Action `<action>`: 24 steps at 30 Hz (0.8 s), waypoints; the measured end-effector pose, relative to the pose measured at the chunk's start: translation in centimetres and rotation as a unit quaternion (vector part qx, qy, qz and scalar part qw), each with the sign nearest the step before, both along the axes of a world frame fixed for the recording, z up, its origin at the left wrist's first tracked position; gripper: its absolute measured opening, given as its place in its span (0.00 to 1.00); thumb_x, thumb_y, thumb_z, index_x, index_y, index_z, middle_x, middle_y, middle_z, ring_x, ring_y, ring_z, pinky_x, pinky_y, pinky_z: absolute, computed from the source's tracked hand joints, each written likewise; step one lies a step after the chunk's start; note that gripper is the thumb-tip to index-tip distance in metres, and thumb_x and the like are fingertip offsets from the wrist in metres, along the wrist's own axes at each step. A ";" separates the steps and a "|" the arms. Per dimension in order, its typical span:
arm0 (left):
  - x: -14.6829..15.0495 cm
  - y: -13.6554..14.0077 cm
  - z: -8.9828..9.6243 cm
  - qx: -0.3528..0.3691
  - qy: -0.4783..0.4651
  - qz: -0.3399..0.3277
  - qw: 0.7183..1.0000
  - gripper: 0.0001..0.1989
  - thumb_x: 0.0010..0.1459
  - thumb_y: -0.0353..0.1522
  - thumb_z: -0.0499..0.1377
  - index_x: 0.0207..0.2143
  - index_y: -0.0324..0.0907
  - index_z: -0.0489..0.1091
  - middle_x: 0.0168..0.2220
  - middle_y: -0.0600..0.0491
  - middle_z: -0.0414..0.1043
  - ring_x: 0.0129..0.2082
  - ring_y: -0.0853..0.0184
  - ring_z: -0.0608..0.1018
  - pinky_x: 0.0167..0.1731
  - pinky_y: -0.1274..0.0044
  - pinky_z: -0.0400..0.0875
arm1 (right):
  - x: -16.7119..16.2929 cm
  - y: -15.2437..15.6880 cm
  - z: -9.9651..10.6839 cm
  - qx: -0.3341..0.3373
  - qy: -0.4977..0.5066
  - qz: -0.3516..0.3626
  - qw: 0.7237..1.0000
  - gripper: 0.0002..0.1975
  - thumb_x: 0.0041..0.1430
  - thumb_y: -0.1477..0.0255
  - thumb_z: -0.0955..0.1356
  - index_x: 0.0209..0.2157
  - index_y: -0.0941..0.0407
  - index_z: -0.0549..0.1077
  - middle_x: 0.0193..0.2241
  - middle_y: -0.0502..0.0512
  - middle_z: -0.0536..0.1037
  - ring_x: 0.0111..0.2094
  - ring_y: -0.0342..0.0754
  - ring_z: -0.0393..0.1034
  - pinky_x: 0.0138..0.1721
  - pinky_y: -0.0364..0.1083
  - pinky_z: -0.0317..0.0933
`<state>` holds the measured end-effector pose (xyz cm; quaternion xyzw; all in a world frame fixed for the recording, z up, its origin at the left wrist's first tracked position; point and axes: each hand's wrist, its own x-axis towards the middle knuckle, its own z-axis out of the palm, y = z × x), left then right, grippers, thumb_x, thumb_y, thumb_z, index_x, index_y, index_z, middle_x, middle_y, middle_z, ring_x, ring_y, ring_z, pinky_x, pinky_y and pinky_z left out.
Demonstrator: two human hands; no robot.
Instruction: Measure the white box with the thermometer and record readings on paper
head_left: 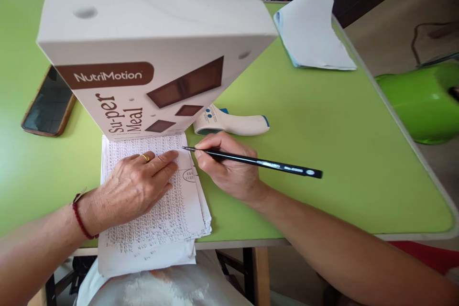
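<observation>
Right grip, pen across paper edge

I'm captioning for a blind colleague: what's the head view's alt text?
A person's right hand holds a black pen, its tip at densely handwritten papers, while the left hand rests on them. A white NutriMotion box stands beyond on a green table, a phone to its left, a handheld device at its right.

Pen: smooth, glossy. Sheets, near: matt paper. Box: smooth, matt card. Phone, left: glossy screen. From where I stand, the tabletop looks smooth, softly sheened; the handheld device, smooth plastic.
</observation>
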<state>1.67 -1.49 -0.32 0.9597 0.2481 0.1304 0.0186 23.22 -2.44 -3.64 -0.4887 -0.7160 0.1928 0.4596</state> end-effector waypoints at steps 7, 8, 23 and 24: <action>0.0 0.1 0.0 0.004 -0.002 -0.002 1.000 0.12 0.66 0.30 0.51 0.45 0.36 0.72 0.55 0.48 0.71 0.30 0.65 0.75 0.27 0.71 0.75 | -0.1 0.0 0.1 0.000 -0.003 0.008 1.000 0.05 0.54 0.77 0.67 0.29 0.52 0.68 0.18 0.43 0.70 0.19 0.40 0.64 0.21 0.41 0.61; 0.0 0.1 0.0 0.004 -0.003 -0.002 1.000 0.12 0.66 0.29 0.51 0.45 0.36 0.72 0.55 0.48 0.71 0.30 0.65 0.75 0.27 0.71 0.75 | -0.1 0.0 0.1 0.000 -0.005 0.010 1.000 0.05 0.54 0.77 0.67 0.29 0.52 0.68 0.18 0.43 0.70 0.19 0.40 0.64 0.22 0.41 0.61; -0.2 0.1 -0.1 -0.014 -0.006 -0.004 1.000 0.12 0.67 0.30 0.51 0.47 0.35 0.71 0.56 0.48 0.71 0.31 0.63 0.75 0.27 0.69 0.76 | 0.1 0.0 0.0 0.002 0.010 -0.007 1.000 0.05 0.55 0.76 0.67 0.29 0.52 0.68 0.19 0.44 0.71 0.19 0.41 0.64 0.20 0.41 0.60; -0.2 0.1 -0.1 -0.013 -0.006 -0.004 1.000 0.12 0.67 0.30 0.51 0.47 0.35 0.71 0.56 0.47 0.71 0.31 0.63 0.75 0.27 0.69 0.76 | 0.1 0.0 0.0 0.005 0.009 -0.010 1.000 0.05 0.54 0.76 0.67 0.29 0.52 0.68 0.19 0.43 0.71 0.18 0.40 0.63 0.19 0.41 0.60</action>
